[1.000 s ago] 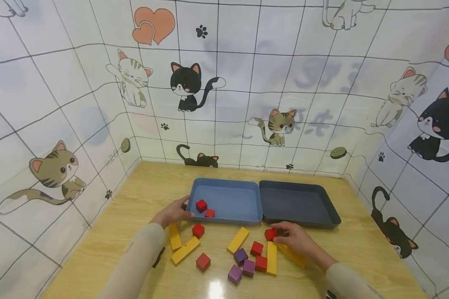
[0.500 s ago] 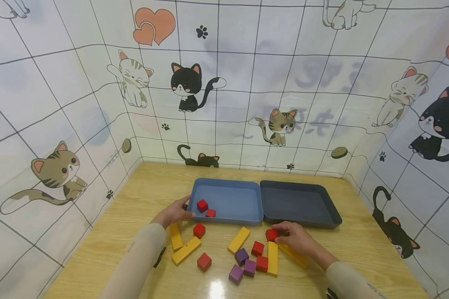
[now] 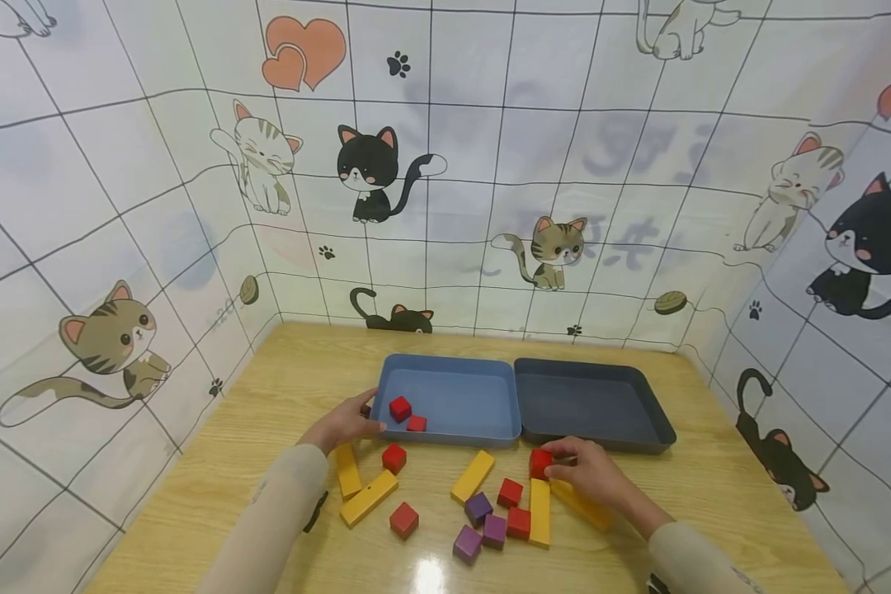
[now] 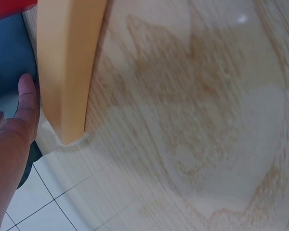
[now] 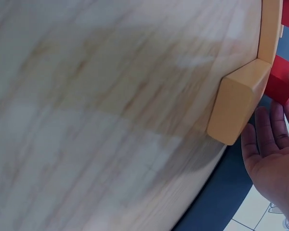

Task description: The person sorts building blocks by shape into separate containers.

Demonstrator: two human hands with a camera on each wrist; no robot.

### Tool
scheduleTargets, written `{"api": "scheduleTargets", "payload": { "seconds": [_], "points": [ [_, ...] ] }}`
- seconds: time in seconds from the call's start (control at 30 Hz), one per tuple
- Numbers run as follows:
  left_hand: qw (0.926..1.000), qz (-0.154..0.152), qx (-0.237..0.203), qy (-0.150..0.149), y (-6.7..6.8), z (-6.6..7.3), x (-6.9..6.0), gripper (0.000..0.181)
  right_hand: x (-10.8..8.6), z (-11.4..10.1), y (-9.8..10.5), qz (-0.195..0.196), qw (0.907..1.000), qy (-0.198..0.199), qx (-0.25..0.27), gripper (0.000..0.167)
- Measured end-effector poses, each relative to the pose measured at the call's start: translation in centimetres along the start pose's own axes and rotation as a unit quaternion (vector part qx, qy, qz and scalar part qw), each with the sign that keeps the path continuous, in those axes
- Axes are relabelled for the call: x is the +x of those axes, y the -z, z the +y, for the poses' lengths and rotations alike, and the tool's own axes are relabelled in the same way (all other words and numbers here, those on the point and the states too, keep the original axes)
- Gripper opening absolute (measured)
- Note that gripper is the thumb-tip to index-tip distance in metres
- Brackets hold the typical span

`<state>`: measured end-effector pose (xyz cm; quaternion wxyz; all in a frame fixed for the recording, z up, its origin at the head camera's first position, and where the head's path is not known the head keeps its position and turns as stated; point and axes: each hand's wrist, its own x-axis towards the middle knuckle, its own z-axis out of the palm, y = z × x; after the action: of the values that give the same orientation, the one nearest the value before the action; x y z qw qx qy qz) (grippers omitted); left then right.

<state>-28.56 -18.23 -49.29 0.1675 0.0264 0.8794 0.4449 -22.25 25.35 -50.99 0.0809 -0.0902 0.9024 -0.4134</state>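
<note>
My left hand [image 3: 341, 422] rests against the left end of the blue tray [image 3: 453, 440], fingers fairly straight; the left wrist view shows a fingertip [image 4: 26, 86] on the tray wall. Two red cubes, one of them [image 3: 400, 408], lie in that tray's front left. My right hand [image 3: 586, 470] pinches a red cube [image 3: 539, 464] between thumb and forefinger, just in front of the dark tray [image 3: 601, 444]. In the right wrist view the cube [image 5: 278, 79] is beside a yellow block [image 5: 236, 103], and the other fingers of this hand [image 5: 277, 159] are loosely extended.
Yellow blocks [image 3: 473, 476], red cubes [image 3: 404, 520] and purple cubes [image 3: 468, 544] are scattered in front of the trays. A yellow block [image 3: 581, 505] lies under my right hand, another [image 3: 347, 470] beside my left. Patterned walls stand around the table [image 3: 215, 511].
The pinched red cube and my right fingers have shifted very slightly away from me and to the right. My left hand and the trays have stayed in place.
</note>
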Motion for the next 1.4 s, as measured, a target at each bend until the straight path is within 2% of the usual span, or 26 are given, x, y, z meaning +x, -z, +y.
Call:
{"api": "scheduleTargets", "payload": {
  "seconds": [0.37, 0.53, 0.73, 0.93, 1.4],
  "points": [
    [0.9998, -0.015, 0.008, -0.010, 0.1, 0.3, -0.4, 0.077, -0.3, -1.3, 0.3, 0.006, 0.9999, -0.010, 0.006, 0.033],
    [1.0000, -0.008, -0.002, 0.001, 0.0, 0.4, -0.3, 0.077, -0.3, -1.8, 0.4, 0.010, 0.9999, -0.008, -0.004, 0.032],
    [1.0000, -0.005, 0.001, 0.007, 0.0, 0.3, -0.2, 0.077, -0.2, -2.4, 0.5, 0.009, 0.9998, 0.012, -0.010, 0.033],
    [1.0000, -0.002, -0.001, -0.002, 0.1, 0.0, -0.1, 0.078, -0.1, -3.2, 0.5, 0.010, 0.9987, 0.042, -0.029, 0.035],
    [1.0000, -0.003, -0.003, -0.001, 0.0, 0.2, -0.2, 0.079, 1.0, -4.3, 0.3, 0.015, 0.9972, 0.073, -0.013, 0.035]
  ]
}}
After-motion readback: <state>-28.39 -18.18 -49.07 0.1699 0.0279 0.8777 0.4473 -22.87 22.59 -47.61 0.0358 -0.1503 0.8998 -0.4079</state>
